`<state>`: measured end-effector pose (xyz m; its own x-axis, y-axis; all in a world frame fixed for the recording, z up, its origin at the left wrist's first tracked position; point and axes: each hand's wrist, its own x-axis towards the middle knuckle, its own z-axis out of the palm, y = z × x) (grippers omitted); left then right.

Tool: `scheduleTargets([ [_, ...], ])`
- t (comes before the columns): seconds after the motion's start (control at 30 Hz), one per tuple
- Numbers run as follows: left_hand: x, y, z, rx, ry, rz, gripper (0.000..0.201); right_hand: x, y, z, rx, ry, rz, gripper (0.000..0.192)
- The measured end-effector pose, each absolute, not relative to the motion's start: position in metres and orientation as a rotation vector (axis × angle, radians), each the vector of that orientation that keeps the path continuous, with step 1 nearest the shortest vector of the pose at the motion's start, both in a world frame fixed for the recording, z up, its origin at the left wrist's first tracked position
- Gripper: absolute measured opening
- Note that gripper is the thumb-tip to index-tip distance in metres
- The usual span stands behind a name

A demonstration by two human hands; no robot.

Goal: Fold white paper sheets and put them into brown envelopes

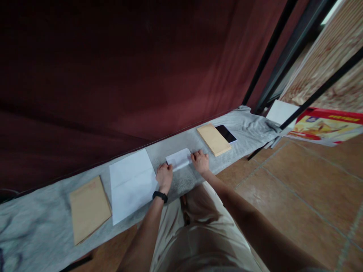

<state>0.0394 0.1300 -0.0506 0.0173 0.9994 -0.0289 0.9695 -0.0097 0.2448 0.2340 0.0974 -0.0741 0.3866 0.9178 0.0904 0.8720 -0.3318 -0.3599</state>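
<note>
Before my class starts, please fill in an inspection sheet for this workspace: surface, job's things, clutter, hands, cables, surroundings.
Surface: grey cloth, wrinkled toward both ends.
Job's things: folded paper between the hands; larger white paper, creased across, to its left; brown envelope farther left; tan envelopes on the right.
Clutter: dark-screened device, probably a tablet, beside the tan envelopes.
Hands: left hand at the folded paper's left end, right hand at its right; grip unclear.
Cables: nothing seen.
Surroundings: red curtain, tiled floor, printed box.
</note>
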Motion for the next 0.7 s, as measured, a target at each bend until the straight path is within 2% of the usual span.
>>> scheduleTargets([
  [0.7,0.0405,0.1381,-0.0486,2.078,2.077,0.158,0.038,0.2329,0.0915,-0.0757,-2.177,-1.656,0.142,0.029],
])
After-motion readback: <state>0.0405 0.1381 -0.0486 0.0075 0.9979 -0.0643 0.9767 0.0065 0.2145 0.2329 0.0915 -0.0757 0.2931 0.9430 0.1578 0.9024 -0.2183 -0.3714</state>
